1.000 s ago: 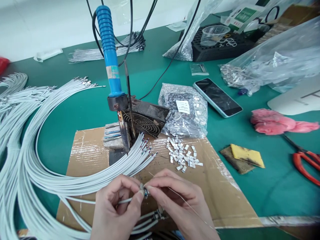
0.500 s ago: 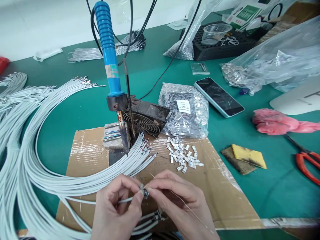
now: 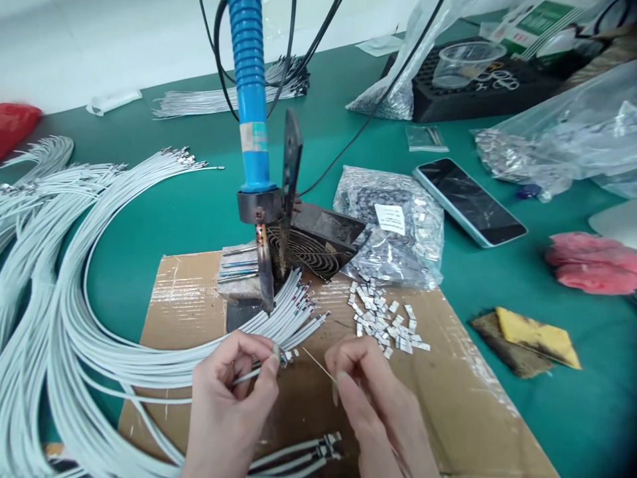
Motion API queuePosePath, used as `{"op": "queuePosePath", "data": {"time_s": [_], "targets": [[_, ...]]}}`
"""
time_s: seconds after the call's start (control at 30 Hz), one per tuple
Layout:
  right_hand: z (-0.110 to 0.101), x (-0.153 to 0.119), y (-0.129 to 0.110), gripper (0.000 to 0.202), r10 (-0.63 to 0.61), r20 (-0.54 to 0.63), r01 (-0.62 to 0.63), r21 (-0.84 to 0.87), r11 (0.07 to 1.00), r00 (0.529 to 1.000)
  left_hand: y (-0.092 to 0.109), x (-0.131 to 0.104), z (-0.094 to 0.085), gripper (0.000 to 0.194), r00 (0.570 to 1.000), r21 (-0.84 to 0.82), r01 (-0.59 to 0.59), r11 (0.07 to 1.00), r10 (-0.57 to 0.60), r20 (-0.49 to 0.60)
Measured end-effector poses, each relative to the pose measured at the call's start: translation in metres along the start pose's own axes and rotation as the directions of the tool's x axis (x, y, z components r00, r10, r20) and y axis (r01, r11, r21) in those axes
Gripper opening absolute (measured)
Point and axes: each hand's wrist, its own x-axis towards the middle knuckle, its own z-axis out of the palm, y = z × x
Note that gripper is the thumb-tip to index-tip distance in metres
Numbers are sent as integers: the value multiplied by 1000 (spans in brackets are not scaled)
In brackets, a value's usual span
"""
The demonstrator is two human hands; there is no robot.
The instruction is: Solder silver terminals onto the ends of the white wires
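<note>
My left hand (image 3: 239, 392) is closed on a white cable (image 3: 247, 376), pinching it between thumb and forefinger close to its tip. A small metal connector (image 3: 286, 358) sticks out past those fingertips. To the right, my right hand (image 3: 373, 398) pinches a thin solder wire (image 3: 319, 365), whose free end points up and left toward the connector without touching it. Beyond my hands stands a blue-handled soldering iron (image 3: 251, 159), tip down over the ends of a white cable bundle (image 3: 164, 362). Loose small metal pieces (image 3: 385, 318) lie in a pile on the cardboard (image 3: 458, 405).
Several cables with connectors (image 3: 323, 451) lie near the front edge. A dark fan (image 3: 311, 249) sits behind the iron. Farther right are a bag of metal parts (image 3: 393, 226), a phone (image 3: 470, 202), a yellow sponge (image 3: 537, 335) and a pink cloth (image 3: 592, 262).
My right hand has drawn away to the right from the connector, taking the solder wire with it. My left hand keeps its pinch on the cable. The camera view has shifted somewhat left.
</note>
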Motion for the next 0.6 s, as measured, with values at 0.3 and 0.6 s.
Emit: {"op": "queuePosePath", "data": {"time_s": [0.3, 0.6], "targets": [[3, 17, -6, 24, -130, 41, 125, 95, 988, 991, 6, 10, 3, 11, 999, -14, -2, 1000, 1, -34], [5, 21, -9, 22, 30, 60, -42, 218, 975, 998, 8, 17, 0, 12, 1000, -20, -14, 1000, 13, -19]]}}
